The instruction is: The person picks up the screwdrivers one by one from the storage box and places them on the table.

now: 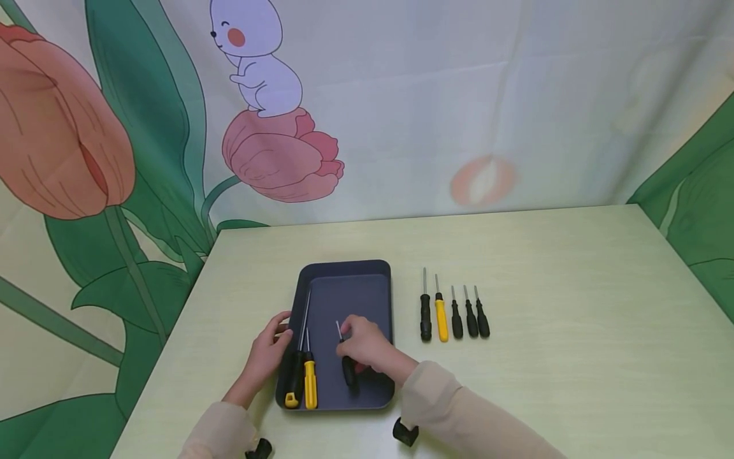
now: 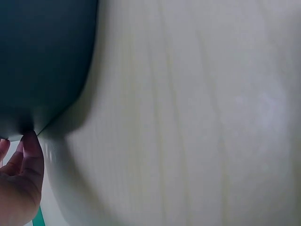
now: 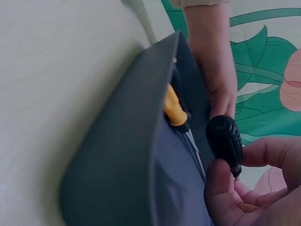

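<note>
Resting on the bench [image 1: 573,287]: tray [image 1: 358,293]; left grip [image 1: 266,355]: unclenched, touching its outer wall; right grip [image 1: 369,347]: pinching a short black screwdriver [image 1: 348,373] over the tray; risk: slack pinching could drop it, or a left-grip nudge shift the tray

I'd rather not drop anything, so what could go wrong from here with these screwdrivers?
The right hand pinches the black screwdriver over the tray, so it might slip and drop in. Laid loose, it could roll against the yellow-handled screwdriver lying there. The left hand touches the tray's side; an uneven push might shift the tray.
</note>
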The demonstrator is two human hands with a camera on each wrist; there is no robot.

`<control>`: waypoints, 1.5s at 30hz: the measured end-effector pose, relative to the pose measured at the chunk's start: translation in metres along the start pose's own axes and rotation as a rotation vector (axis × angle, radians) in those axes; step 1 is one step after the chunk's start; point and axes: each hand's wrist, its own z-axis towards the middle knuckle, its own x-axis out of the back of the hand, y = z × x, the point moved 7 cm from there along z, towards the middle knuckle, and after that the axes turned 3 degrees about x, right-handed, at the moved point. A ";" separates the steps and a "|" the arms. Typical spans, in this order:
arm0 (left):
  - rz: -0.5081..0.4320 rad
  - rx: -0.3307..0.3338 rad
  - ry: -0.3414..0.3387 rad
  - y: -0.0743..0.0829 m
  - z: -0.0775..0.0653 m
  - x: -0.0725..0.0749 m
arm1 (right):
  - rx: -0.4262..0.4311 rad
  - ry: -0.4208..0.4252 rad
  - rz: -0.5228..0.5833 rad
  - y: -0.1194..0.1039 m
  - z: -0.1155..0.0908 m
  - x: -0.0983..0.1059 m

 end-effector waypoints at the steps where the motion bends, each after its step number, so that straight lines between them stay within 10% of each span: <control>1: -0.001 0.001 -0.001 0.000 0.000 0.000 | -0.001 0.000 0.008 0.000 0.000 0.002; 45: -0.011 0.001 -0.019 -0.002 0.000 0.000 | -0.060 0.118 0.066 0.021 0.001 0.137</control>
